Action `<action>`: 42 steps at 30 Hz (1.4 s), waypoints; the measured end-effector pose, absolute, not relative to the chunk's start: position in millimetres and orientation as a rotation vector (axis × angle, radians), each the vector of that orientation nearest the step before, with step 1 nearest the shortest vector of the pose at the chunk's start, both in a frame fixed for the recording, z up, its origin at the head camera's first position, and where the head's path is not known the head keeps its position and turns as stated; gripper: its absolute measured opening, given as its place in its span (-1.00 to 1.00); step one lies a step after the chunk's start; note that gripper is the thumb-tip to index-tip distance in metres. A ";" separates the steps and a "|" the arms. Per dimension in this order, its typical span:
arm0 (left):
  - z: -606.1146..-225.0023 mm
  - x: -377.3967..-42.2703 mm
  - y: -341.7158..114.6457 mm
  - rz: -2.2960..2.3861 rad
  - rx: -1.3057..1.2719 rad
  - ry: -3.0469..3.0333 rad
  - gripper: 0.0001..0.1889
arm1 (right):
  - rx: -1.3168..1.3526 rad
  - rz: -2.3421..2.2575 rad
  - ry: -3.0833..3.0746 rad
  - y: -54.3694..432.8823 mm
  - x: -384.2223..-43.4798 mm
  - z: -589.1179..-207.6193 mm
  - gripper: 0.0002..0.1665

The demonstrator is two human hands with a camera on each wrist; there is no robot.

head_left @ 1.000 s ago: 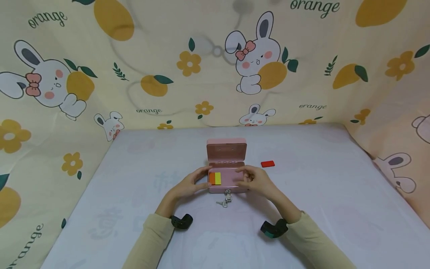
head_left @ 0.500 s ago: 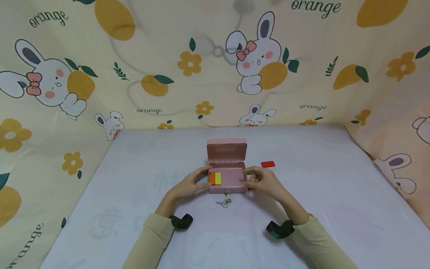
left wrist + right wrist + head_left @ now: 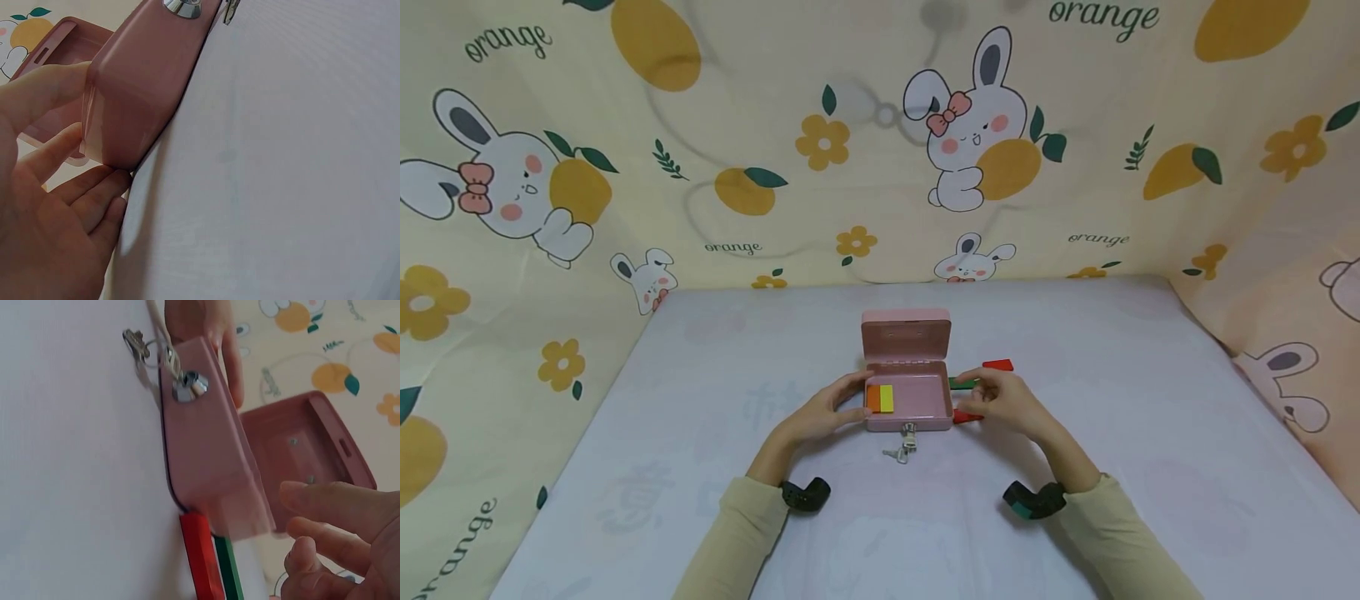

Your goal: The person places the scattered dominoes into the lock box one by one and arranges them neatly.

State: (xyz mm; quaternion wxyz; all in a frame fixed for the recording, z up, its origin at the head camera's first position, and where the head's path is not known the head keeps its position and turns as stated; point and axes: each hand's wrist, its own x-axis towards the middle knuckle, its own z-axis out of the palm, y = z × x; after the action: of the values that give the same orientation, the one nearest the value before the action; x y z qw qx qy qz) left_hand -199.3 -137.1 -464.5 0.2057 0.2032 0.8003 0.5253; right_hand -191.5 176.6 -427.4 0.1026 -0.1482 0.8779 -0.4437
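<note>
The left end of the pink box (image 3: pixel 887 424) is touched by the fingers of the left hand (image 3: pixel 823 412); these are set wide along the end wall, the thumb near the front corner and the index finger near the back. In the left wrist view, two fingertips are seen against the rim and others by the lower corner.

The fingers of the right hand (image 3: pixel 1000 400) are parted and loosely bent off the box's right end, with a broad gap left between thumb and index finger. The near red block (image 3: pixel 966 416) and the green block (image 3: pixel 961 384) are partly covered by this hand in the head view, the red by the thumb, the green by the index finger. In the right wrist view, both blocks are seen side by side on the tabletop (image 3: pixel 700 333), apart from the fingers, their ends at the box's end wall; whether the wall is touched cannot be told.

Inside the box, the orange block (image 3: pixel 872 398) and the yellow block (image 3: pixel 887 398) are placed side by side at the left end, near the left fingers. The lid (image 3: pixel 906 337) is raised. The far red block (image 3: pixel 997 365) is seen beyond the right hand. Keys (image 3: pixel 901 454) are hung from the lock (image 3: pixel 190 386) on the front.
</note>
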 end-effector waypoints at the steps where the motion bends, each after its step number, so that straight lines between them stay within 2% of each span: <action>1: -464.5 -199.4 -137.0 1.465 0.560 2.229 -0.33 | -0.439 -1.309 2.589 177.7 -192.1 -427.5 -0.57; 36: -464.3 -198.8 -136.9 1.477 0.549 2.208 -0.32 | -0.389 -1.179 2.624 210.3 -207.1 -443.0 -0.49; 42: -464.5 -199.2 -137.3 1.478 0.543 2.206 -0.32 | -0.380 -1.160 2.615 214.4 -209.5 -446.1 -0.43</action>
State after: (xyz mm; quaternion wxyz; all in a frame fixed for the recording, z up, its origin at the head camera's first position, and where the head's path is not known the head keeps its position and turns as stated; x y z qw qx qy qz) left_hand -199.2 -137.3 -464.5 0.2140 0.1956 0.7951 0.5327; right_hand -209.5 214.4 -446.1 0.1274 -0.1306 0.8988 -0.3986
